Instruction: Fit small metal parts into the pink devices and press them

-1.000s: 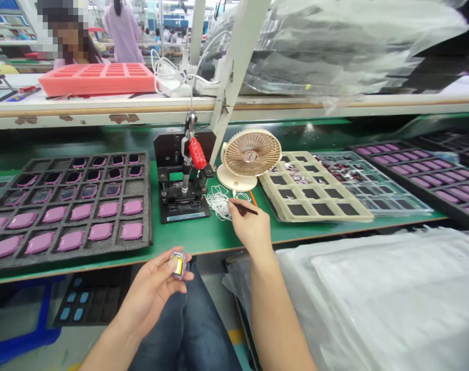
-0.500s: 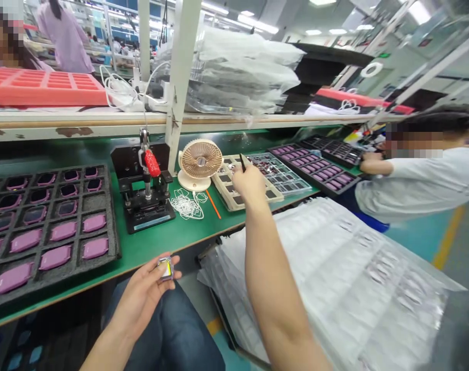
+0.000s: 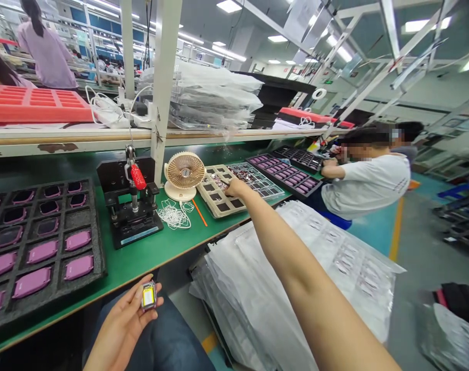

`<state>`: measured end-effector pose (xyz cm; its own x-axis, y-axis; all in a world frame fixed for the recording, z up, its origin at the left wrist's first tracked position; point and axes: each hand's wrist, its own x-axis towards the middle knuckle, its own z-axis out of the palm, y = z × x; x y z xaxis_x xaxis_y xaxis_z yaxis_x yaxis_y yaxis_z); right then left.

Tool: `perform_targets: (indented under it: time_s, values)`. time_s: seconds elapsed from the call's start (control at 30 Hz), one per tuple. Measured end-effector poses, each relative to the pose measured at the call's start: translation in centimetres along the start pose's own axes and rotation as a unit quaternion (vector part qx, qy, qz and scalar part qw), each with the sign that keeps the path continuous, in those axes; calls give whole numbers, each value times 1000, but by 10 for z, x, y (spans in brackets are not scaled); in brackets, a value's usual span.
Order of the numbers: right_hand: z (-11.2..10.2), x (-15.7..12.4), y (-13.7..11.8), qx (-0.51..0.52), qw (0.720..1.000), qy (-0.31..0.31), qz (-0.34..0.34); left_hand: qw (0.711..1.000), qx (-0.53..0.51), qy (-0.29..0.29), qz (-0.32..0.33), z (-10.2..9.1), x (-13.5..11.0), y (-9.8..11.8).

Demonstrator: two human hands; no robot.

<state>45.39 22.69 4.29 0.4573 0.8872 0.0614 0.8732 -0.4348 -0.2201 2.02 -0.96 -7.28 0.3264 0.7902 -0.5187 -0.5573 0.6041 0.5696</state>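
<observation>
In my left hand [image 3: 120, 322], low over my lap, is a small watch case [image 3: 148, 296] gripped between thumb and fingers. Its open side faces up, showing a yellow-edged white part inside. My right hand [image 3: 237, 188] reaches far forward over a beige compartment tray [image 3: 223, 212] that has dark square pieces and small parts in it. Those fingers are closed around a slim dark tool, mostly hidden by the hand; its kind is unclear. Beyond that hand, a clear tray [image 3: 275, 192] with small parts sits against the beige one.
A black foam tray [image 3: 100, 257] of purple watch cases lies left. Beside it stand a hand press [image 3: 137, 219] with a red lever and a small fan [image 3: 185, 171], with a white cord and orange stick nearby. Plastic-wrapped trays [image 3: 265, 278] are stacked right; a co-worker [image 3: 358, 185] sits beyond.
The view has swung right. My right hand has lowered into the beige tray, and its dark tool no longer points up. The watch case in my left hand is turned more toward me.
</observation>
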Motion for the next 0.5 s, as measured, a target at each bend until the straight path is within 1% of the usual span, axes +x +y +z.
perform_targets:
  time_s: [0.03,0.1,0.17,0.23,0.33,0.4,0.47,0.5]
  values:
    - [0,2,2,-9,999,-30,6,1000,-1,3,-1,-1,-1,-1]
    - [-3,4,5,-21,997,-71,16,1000,-5,2,-5,-1,-3,-2]
    - [-9,3,6,-24,996,-87,20,1000,-10,-6,-1,-2,-3,-3]
    - [-20,-1,6,-19,996,-85,20,1000,-17,-20,8,-3,-3,-3]
    - [-43,-13,2,8,998,-59,13,999,-29,-31,22,3,0,0]
    - [-57,-28,-6,37,999,-24,9,998,-38,-28,35,13,3,5]
    - [-64,-54,-21,71,997,25,4,997,-51,-32,53,25,5,12]
    - [-62,-73,-31,85,995,49,-1,996,-57,-36,63,30,6,15]
